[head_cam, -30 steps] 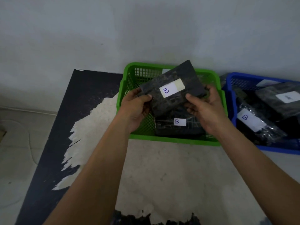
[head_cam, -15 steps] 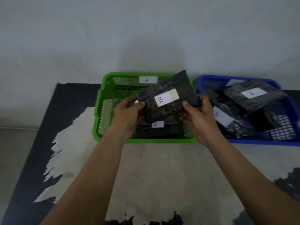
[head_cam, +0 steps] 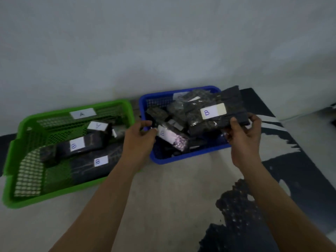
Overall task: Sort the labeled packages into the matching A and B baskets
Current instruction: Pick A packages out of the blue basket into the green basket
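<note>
My right hand (head_cam: 245, 135) grips a black package with a white B label (head_cam: 214, 113) by its right end and holds it over the blue basket (head_cam: 181, 158). That basket is piled with several dark packages; one of them with a pale label (head_cam: 171, 135) lies at its left. My left hand (head_cam: 138, 140) hovers at the blue basket's left rim with loosely curled fingers and holds nothing. The green basket (head_cam: 27, 122), tagged A (head_cam: 82, 113), contains two black packages labelled B (head_cam: 78, 145) (head_cam: 101, 160) and another labelled one (head_cam: 97, 126) at the back.
Both baskets stand side by side on a worn black and pale mat (head_cam: 163, 197) against a grey wall (head_cam: 163, 51). Bare floor lies beyond the mat's right edge (head_cam: 309, 133).
The B package has moved right, from above the green basket to above the blue one. My left hand has let go of it; only my right hand holds it now.
</note>
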